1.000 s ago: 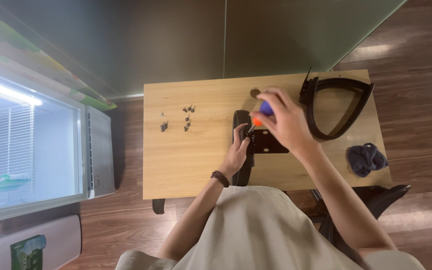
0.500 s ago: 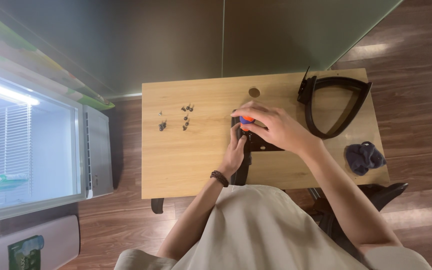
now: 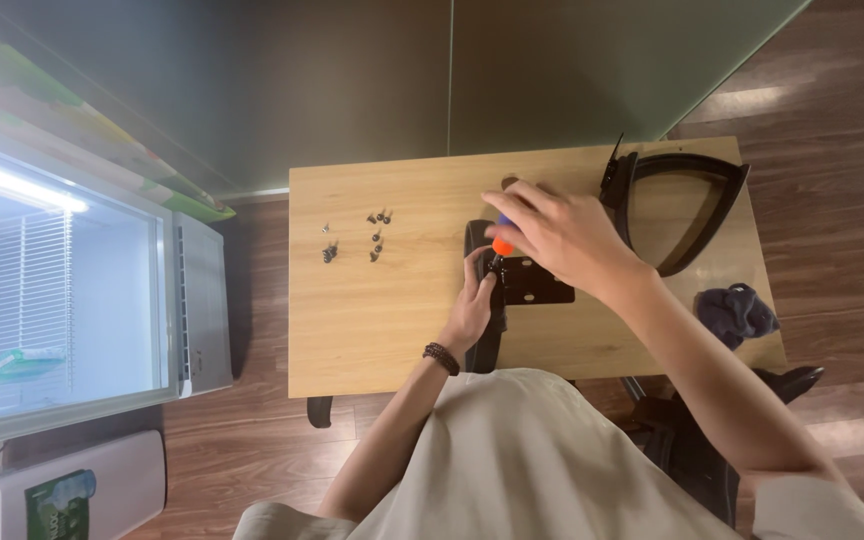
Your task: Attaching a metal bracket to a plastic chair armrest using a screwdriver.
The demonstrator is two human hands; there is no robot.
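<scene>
- Right hand [image 3: 562, 235] over the middle of the wooden table [image 3: 392, 320], fingers curled round a screwdriver [image 3: 502, 240] with an orange and blue handle; most of the handle is hidden under the palm, only the orange part and a bit of blue peek out at the left of the hand.
- Screwdriver stands roughly upright, tip down on the black flat plate [image 3: 537, 282]; the tip itself is too small to make out.
- Left hand [image 3: 474, 305] just below and left of the plate, fingers bent and pinched at the plate's left edge by the tool tip; it lies on a long black curved part [image 3: 487, 340] that runs toward the table's near edge. Cannot tell how firmly it grips.
- Dark bead bracelet [image 3: 441, 357] on the left wrist.
- Small dark screws [image 3: 377, 218] scattered in a loose group on the table's left half, well apart from the hands.
- Black curved frame piece [image 3: 687, 205] lies on the table's right side, just beside the right hand.
- Dark blue cloth [image 3: 737, 310] bunched near the right front corner.
- White cabinet [image 3: 62, 300] with a lit glass top stands left of the table on the wood floor.
</scene>
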